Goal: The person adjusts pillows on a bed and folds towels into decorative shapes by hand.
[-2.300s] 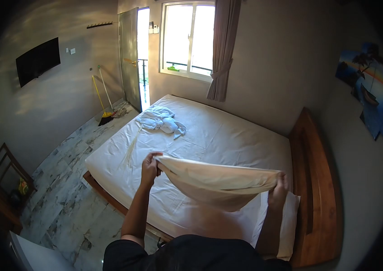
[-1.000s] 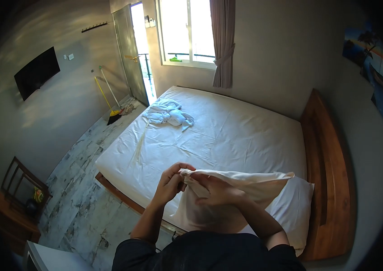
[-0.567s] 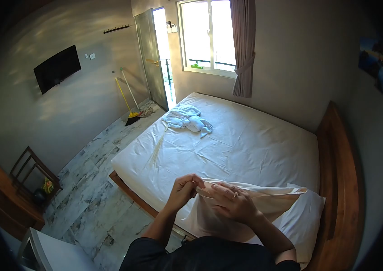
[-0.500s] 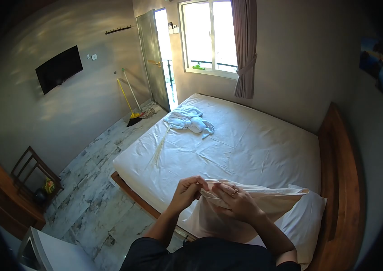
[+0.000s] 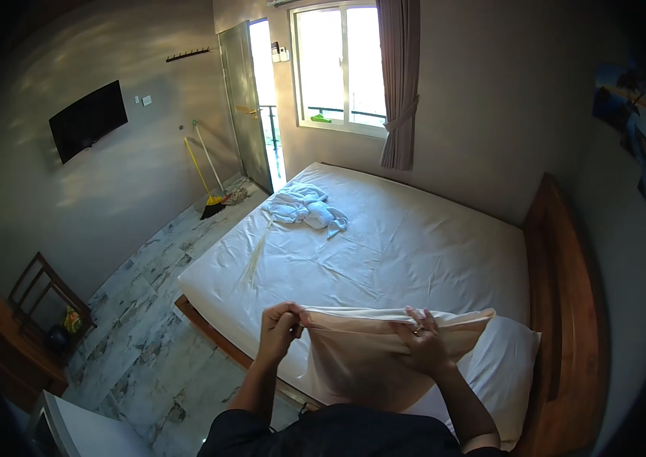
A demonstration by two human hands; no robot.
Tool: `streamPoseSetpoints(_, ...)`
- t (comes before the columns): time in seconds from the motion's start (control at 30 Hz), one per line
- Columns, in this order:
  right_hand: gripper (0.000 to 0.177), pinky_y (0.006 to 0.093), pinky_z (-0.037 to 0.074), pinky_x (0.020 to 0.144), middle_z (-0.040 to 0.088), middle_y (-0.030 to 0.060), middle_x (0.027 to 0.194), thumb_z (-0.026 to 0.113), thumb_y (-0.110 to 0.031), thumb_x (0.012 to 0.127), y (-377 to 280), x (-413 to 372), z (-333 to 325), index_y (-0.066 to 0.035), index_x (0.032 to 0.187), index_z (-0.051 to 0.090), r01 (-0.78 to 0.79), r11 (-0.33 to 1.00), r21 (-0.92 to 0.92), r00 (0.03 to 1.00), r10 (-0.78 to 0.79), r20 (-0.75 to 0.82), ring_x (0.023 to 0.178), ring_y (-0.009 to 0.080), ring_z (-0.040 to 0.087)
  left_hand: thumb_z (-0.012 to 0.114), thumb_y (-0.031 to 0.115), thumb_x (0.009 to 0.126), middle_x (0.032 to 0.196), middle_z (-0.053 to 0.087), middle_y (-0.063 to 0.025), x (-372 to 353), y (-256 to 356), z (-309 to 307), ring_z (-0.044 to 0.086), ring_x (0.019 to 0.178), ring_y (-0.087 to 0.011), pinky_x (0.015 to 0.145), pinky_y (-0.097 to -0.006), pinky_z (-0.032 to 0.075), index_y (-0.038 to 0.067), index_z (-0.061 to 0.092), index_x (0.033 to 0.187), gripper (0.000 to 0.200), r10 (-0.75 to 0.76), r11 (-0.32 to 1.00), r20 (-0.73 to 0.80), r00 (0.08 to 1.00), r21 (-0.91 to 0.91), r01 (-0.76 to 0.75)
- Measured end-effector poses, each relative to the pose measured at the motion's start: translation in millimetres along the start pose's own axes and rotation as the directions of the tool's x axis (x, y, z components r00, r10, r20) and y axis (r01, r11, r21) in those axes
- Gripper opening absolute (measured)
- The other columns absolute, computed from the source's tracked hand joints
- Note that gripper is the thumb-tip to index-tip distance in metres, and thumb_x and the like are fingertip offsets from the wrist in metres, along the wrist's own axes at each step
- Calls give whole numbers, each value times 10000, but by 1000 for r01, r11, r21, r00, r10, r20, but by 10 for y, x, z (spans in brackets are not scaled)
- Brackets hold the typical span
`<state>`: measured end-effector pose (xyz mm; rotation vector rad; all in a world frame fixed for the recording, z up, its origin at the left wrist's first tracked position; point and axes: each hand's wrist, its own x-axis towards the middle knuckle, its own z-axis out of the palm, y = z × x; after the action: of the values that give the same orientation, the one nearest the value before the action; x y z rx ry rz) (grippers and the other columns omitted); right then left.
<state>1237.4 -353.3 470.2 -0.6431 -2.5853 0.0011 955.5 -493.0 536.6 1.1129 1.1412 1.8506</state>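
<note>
Head view: over the bed (image 5: pixel 430 244), pale cloth (image 5: pixel 361 354) is pinched by the left hand (image 5: pixel 279 329) and touched by the spread right hand (image 5: pixel 423 346).

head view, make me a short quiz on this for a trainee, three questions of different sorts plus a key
1. Which thing do the left hand and right hand both touch?
A) window curtain
B) cream pillowcase
C) television

2. True or false: the door is fully shut.

3. Fill in the missing word: the white pillow lies beside the tall wooden ____.

Key: 1. B; 2. False; 3. headboard
</note>
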Motion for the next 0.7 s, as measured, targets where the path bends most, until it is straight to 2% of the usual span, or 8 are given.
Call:
streamPoseSetpoints(0.1,677,601,211,1048,573,265,1115,696,-552,648,245,-224,-92,-109,1150,599,-96,986,-139,995,89,-53,1240,351,422,395,7,776,631,580,-27,-14,-14,-109,387,433,-40,392,-179,273,14,593,683,219,45,999,-13,999,13,-45)
streamPoseSetpoints(0.33,557,625,152,1054,640,136,1030,770,-454,589,564,-443,-569,-101,1004,654,-303,939,-166,952,290,-96,1193,330,463,392,3,767,583,528,-9,-57,42,-194,363,434,-37,396,-180,245,15,573,650,216,43,997,-38,998,60,-41)
streamPoseSetpoints(0.4,512,626,141,1058,649,91,1022,781,-411,583,666,-534,-605,-104,974,661,-321,931,-175,945,302,-128,1192,312,461,375,-19,768,595,550,-13,-60,38,-241,380,455,-38,416,-186,288,-7,599,678,242,45,997,-27,999,67,-43)
streamPoseSetpoints(0.43,402,615,144,1065,658,74,998,753,-344,633,691,-566,-673,-112,949,666,-324,932,-164,945,309,-108,1169,296,480,366,-30,768,601,561,-16,-63,39,-270,389,465,-38,427,-189,309,-18,612,692,258,47,996,-21,999,71,-45)
streamPoseSetpoints(0.53,347,600,160,1071,661,79,958,737,-288,651,800,-667,-743,-119,946,668,-319,930,-183,946,300,-127,1157,295,485,383,-21,769,578,551,-16,-73,53,-326,424,487,-54,456,-205,363,-33,639,741,258,60,977,-61,996,208,-47)
streamPoseSetpoints(0.57,247,586,216,1058,658,92,920,714,-217,667,783,-681,-780,-89,869,653,-316,937,-152,944,294,-149,1121,298,503,404,-20,765,591,557,-22,-67,56,-357,441,499,-62,471,-211,382,-34,647,772,243,65,946,-51,997,320,-45)
streamPoseSetpoints(0.67,175,590,282,1021,654,105,899,693,-164,664,796,-696,-802,-59,776,610,-295,949,-112,947,275,-167,1071,304,526,467,-23,744,638,571,-39,-71,108,-423,490,536,-82,515,-227,428,-31,662,863,229,75,791,-1,997,609,-58)
streamPoseSetpoints(0.7,137,538,374,960,652,108,876,672,-104,658,721,-642,-852,-43,713,562,-266,960,-88,950,245,-195,1017,313,545,488,-26,734,660,574,-45,-72,161,-413,504,549,-87,529,-230,437,-26,662,892,236,86,729,30,996,679,-83)
